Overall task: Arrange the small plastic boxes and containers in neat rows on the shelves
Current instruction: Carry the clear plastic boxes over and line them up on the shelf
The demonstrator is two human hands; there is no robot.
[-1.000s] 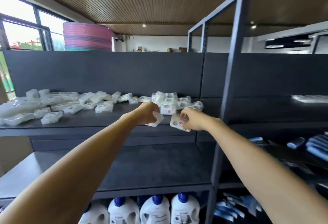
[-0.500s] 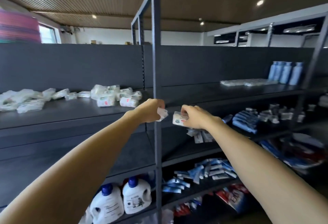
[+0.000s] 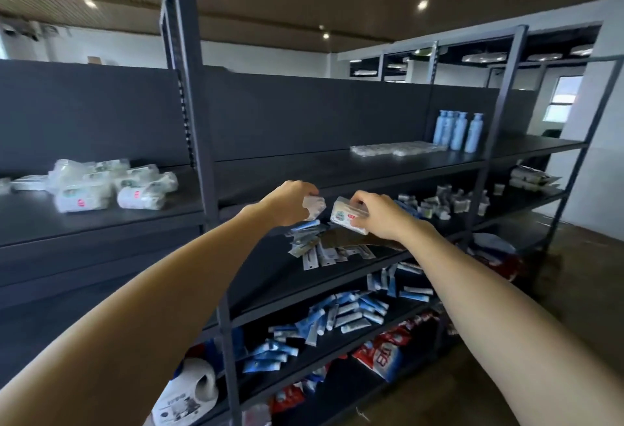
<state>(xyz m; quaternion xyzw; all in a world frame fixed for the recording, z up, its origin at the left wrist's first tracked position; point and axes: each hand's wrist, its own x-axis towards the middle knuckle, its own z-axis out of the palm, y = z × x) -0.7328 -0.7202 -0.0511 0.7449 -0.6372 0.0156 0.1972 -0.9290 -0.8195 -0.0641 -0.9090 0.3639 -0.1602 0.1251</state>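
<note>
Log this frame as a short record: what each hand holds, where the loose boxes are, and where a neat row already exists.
left hand: grips a small clear plastic box
right hand: grips a labelled white box
loose pile: top shelf, left bay
neat row: top shelf, right bay, beside blue bottles
placement: not yet done; both boxes held in front of the shelves

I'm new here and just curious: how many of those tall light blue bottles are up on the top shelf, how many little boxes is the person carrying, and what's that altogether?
Light blue bottles on the top shelf: 4
Small boxes held: 2, one in the left hand, one in the right hand
Total: 6
</note>
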